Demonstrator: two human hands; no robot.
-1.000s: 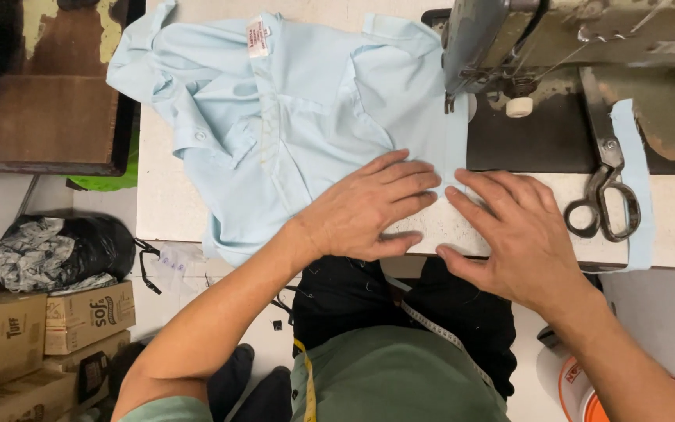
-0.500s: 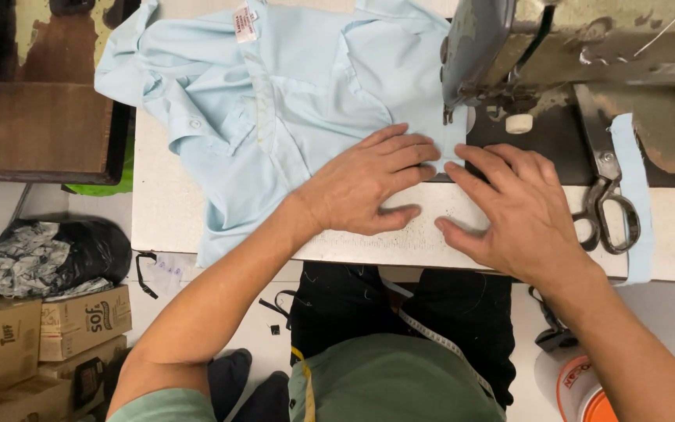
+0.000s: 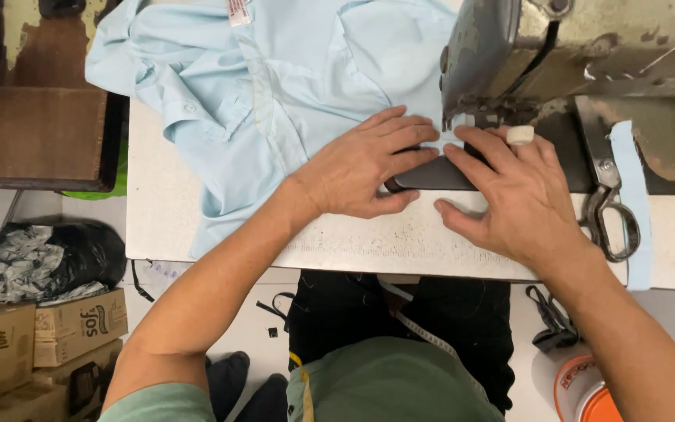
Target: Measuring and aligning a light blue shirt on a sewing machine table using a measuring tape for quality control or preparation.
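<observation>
A light blue shirt [image 3: 275, 86] lies spread on the white sewing table [image 3: 353, 242], its edge drawn under the head of a grey sewing machine [image 3: 501, 55]. My left hand [image 3: 365, 164] lies flat on the fabric just left of the needle area, fingers pointing right. My right hand [image 3: 521, 191] presses flat beside it, fingertips at the machine's foot, with a white thimble-like band [image 3: 520, 134] on one finger. Neither hand grips anything; both press the cloth down.
Scissors [image 3: 611, 215] lie on the table right of my right hand. A dark wooden table [image 3: 37, 133] stands at the left. On the floor are cardboard boxes [image 3: 41, 336], a black bag [image 3: 44, 258] and an orange-and-white tub [image 3: 580, 391].
Both hands have slid the shirt edge away from me and right, up to the machine's foot. The view has shifted closer to the machine.
</observation>
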